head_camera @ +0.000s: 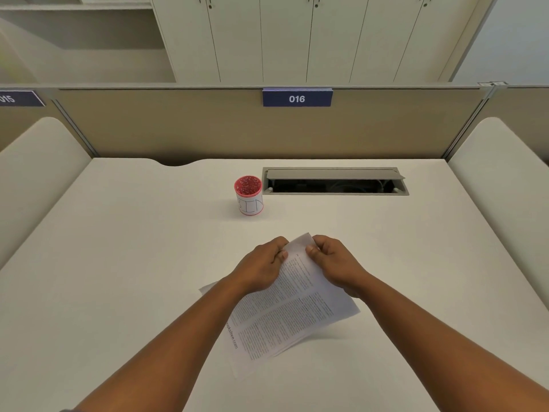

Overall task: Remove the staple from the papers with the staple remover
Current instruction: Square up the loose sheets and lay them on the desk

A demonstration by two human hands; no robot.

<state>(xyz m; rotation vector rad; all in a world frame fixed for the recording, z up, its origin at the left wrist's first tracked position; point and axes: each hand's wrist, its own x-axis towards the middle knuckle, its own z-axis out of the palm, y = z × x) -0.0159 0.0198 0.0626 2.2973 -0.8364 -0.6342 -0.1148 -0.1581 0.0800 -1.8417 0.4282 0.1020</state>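
White desk (118, 263): bare and pale across the lower frame; a sheaf of printed papers (291, 310) lies at lower centre, its far corner lifted off the surface.
Papers: several sheets, edges fanned at the lower right, so they look loosely held together; the raised corner sits between the two hands, just above centre.
Left hand (261, 263): fingers curled, thumb and forefinger pinching the left side of the raised corner.
Right hand (332, 260): thumb on top and fingers tucked behind, pinching the right side of the same corner; whether anything small sits inside the fist cannot be told.
Staple: not visible; I judge it lies at the pinched corner, hidden by the thumbs.
Remover: none in sight anywhere in the frame.
Cup (249, 195): red-rimmed, lettered BIN, upper centre, well apart from the papers; a likely place for the pulled staple.
Slot (335, 181): cable hatch, lid propped, right of the cup.
Step in hand: steadying and exposing the corner.
To do it well: keep the sheets flat and square, hold close beside the staple, leave its crown uncovered, and pull straight so the paper does not tear.
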